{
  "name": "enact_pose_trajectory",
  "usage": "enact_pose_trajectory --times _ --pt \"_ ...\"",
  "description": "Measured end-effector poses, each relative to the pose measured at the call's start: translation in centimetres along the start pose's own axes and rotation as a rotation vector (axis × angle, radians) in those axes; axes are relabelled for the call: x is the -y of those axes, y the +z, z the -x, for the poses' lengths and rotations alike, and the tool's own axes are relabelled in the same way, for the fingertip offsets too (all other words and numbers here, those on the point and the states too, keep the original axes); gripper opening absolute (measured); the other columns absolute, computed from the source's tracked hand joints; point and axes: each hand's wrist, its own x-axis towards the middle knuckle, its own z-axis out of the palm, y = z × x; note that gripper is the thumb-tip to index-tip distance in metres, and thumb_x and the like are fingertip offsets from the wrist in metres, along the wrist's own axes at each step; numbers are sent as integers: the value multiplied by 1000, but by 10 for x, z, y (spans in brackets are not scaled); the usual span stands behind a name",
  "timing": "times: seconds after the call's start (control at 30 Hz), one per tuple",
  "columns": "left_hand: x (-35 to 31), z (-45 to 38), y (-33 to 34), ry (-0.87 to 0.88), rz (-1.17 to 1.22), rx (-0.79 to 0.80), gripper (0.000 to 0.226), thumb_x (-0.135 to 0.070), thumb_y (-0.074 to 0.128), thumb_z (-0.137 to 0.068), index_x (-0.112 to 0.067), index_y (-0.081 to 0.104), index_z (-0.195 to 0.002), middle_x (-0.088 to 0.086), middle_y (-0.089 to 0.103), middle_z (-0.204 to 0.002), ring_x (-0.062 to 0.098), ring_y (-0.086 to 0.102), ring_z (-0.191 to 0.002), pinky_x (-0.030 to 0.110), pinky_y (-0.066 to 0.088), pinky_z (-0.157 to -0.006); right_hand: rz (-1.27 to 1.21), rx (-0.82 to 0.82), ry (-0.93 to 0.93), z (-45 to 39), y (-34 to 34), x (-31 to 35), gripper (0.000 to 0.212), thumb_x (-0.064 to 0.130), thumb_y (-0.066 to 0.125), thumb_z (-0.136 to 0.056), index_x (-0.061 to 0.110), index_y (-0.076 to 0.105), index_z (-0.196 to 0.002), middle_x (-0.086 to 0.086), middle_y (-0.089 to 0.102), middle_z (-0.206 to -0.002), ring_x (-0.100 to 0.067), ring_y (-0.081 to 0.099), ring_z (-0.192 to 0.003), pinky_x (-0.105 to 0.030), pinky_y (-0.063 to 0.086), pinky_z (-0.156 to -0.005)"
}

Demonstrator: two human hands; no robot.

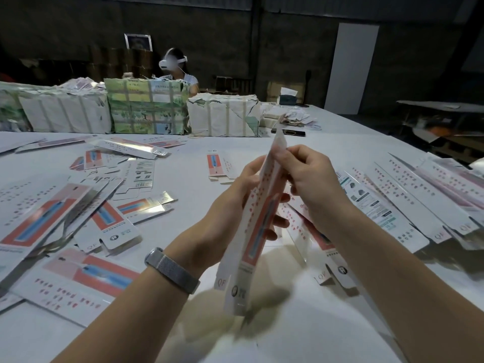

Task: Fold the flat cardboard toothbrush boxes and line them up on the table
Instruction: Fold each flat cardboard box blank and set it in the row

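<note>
Above the white table [199,163], the left hand [235,203] is gripping the middle of a toothbrush box [258,218] held tilted upright, while the right hand [311,179] is pinching its upper end.

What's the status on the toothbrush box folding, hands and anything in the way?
Left hand gripping toothbrush box mid-length. Right hand pinching its top flap. Box held above table, nothing blocking.

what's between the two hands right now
In the head view, the toothbrush box stands tilted between them: the left hand holds its middle, and the right hand pinches its upper end. Behind it lies the white table.
</note>
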Motion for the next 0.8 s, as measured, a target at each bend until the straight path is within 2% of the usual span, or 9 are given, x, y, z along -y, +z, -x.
enact_pose_trajectory --times 0.1,0.17,0.3,0.4,0.47,0.57,0.67,0.73,0.8 --pt "5 3 -4 8 -42 78 46 -47 38 -93 -39 47 -138 14 67 -118 31 70 -88 36 56 -72 6 -1 5 -1 -5 6 52 58 66 -76 6 64 -81 12 60 -55 1 56 -47 -14 43 -43" --pt "6 10 -7 5 1 108 48 -48 38 -92 -44 45 -139 17 68 -114 36 70 -85 40 56 -70 18 -10 0 -1 -6 7 51 54 68 -83 3 64 -81 8 62 -58 -1 58 -50 -16 46 -46" --pt "5 6 1 -9 0 50 41 -42 41 -91 -44 44 -132 14 72 -99 31 68 -71 40 55 -63 5 -68 -27 -1 -8 8 50 42 67 -91 -7 60 -88 -8 62 -72 -20 64 -68 -40 59 -71" --pt "8 8 8 -27 -25 15 28 -44 42 -95 -48 43 -123 14 71 -92 25 69 -64 36 58 -58 -22 -101 -62 1 -7 11 51 38 70 -89 -12 57 -90 -13 60 -71 -23 62 -65 -48 57 -71" --pt "8 9 12 -36 -55 33 33 -56 50 -95 -46 41 -125 16 67 -97 26 69 -67 37 60 -63 5 -123 -93 2 -5 11 54 38 72 -87 -12 55 -88 -13 54 -70 -24 57 -64 -53 55 -70" --pt "7 11 11 -19 -65 35 58 -62 58 -83 -42 36 -133 13 66 -98 25 68 -70 36 62 -67 20 -142 -125 4 -3 9 53 45 71 -87 -6 56 -85 -6 52 -67 -16 54 -62 -44 56 -65" --pt "4 12 2 20 68 -27 78 -63 63 -75 -31 38 -142 15 66 -101 27 69 -74 41 61 -72 -36 -105 -81 2 0 10 36 54 57 -92 19 59 -87 8 53 -71 -5 50 -63 -25 47 -58" --pt "2 13 -4 14 211 -52 88 -69 61 -70 -17 48 -140 13 69 -101 25 71 -79 39 60 -74 -20 1 -29 3 2 8 28 52 50 -88 29 59 -100 7 56 -80 -9 54 -72 -27 45 -63" --pt "2 15 -9 -24 282 -71 82 -75 54 -72 -16 63 -128 12 72 -99 25 72 -81 37 60 -71 -52 192 -20 6 7 2 32 41 49 -88 30 59 -117 6 62 -77 -14 60 -75 -31 49 -65"
